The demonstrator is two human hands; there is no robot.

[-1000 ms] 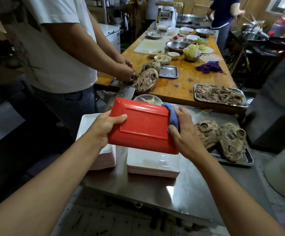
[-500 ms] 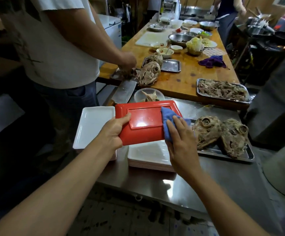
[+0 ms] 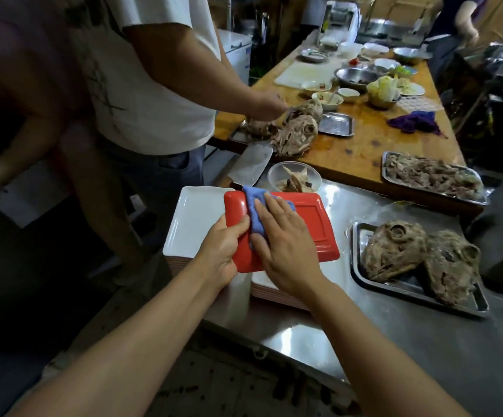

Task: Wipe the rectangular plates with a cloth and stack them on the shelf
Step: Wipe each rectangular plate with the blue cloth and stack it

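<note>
The left hand (image 3: 220,251) grips the near-left edge of the red rectangular plate (image 3: 310,227), thumb curled over its rim, while the right hand (image 3: 286,248) lies flat with straight fingers pressing the blue cloth (image 3: 254,210) onto the plate's left half, the plate held just above a stack of white plates (image 3: 196,224) on the steel table (image 3: 394,332). Held by one edge only, the plate could tip or slip under the wiping pressure and knock the clear bowl (image 3: 294,177) or cleaver (image 3: 251,165) just beyond it. No brand, label or writing is readable anywhere.
</note>
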